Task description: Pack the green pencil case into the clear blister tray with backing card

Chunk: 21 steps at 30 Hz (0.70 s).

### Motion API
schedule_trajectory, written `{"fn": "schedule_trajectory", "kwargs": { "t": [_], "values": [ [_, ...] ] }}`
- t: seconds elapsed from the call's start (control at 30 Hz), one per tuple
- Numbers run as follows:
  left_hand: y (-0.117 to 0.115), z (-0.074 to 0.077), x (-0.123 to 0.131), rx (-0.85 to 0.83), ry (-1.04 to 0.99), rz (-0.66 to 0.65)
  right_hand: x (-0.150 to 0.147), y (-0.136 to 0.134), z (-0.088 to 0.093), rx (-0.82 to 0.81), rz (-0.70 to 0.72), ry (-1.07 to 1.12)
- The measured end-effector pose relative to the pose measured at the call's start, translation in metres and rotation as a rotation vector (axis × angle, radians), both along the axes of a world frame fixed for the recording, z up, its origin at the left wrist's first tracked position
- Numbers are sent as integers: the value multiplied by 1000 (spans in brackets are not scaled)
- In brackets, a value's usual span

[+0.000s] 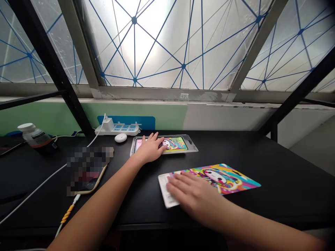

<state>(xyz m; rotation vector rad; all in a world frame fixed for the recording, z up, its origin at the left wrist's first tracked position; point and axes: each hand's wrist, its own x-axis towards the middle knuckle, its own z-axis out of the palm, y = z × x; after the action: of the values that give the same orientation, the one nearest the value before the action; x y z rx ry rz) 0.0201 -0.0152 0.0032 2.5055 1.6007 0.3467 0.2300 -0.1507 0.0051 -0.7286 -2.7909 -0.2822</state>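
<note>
My left hand (151, 148) lies flat with fingers stretched out on a clear plastic package (183, 144) holding a colourful cartoon print, at the far middle of the black table (274, 167). My right hand (192, 193) rests flat, fingers spread, on the left end of a colourful cartoon card (230, 177) that lies nearer to me. Neither hand grips anything.
A white power strip (117, 128) with a plug and a small white round object (120, 137) sit by the wall. A pill bottle (35, 137) stands at far left. White cables (39, 186) cross the left side. A blurred patch (87, 165) lies left of my arm.
</note>
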Motion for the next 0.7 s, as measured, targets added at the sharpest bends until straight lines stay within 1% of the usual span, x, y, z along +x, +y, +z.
{"fn": "schedule_trajectory", "kwargs": {
  "t": [0.07, 0.13, 0.2, 0.27, 0.3, 0.37, 0.43, 0.5, 0.53, 0.57, 0.63, 0.67, 0.7],
  "values": [
    [-7, 0, 10, 15, -2, -25, -30, 5, -7, -100, 38, -10],
    [-13, 0, 18, 26, -10, -61, -49, 21, -12, -167, 45, 42],
    [-18, 0, 24, 23, -22, -100, -58, 40, -15, -282, 52, 99],
    [-20, 1, 27, 11, -39, -125, -58, 56, -16, -393, 63, 139],
    [-21, 1, 27, 7, -52, -133, -57, 60, -17, -419, 73, 153],
    [-21, 1, 27, 8, -92, -131, -54, 64, -19, -394, 116, 179],
    [-19, 3, 25, 20, -157, -114, -50, 63, -20, -289, 196, 195],
    [-17, 7, 21, 46, -247, -89, -44, 64, -15, -149, 241, 202],
    [-16, 9, 19, 67, -295, -79, -39, 66, -11, -85, 230, 212],
    [-14, 12, 16, 89, -336, -68, -32, 70, -5, -33, 189, 231],
    [-11, 17, 9, 142, -378, -44, -13, 84, 9, 8, 24, 286],
    [-10, 18, 6, 163, -371, -33, -1, 94, 16, -9, -83, 311],
    [-8, 19, 4, 177, -346, -26, 11, 105, 21, -60, -195, 310]
  ]
}}
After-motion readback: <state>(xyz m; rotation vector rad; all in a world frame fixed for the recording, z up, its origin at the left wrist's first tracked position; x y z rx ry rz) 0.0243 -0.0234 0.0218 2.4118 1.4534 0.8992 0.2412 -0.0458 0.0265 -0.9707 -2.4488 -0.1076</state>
